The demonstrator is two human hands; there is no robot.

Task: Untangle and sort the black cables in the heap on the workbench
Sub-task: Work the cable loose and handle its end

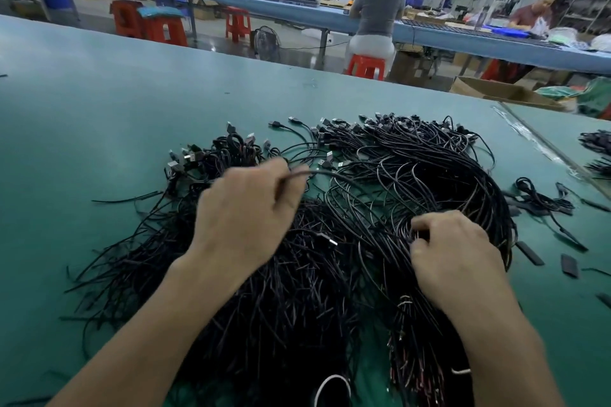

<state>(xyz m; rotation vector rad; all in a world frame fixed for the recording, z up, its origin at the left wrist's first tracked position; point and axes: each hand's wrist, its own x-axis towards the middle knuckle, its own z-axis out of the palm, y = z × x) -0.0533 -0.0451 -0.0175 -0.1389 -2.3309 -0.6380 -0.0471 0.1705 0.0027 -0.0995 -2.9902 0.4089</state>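
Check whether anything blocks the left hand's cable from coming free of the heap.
Yes. The cable gripped by the left hand runs right and sinks into the heap, tangled with other cables there. Its far end is hidden. The right hand pinches strands in that same part.

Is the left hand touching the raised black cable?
Touching. The head view shows the left hand with fingers curled round the black cable, which trails into the heap.

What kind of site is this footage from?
Likely an electronics assembly workshop: a heap of black USB-ended cables on a green workbench, a long blue work line behind, and a seated worker on an orange plastic stool.
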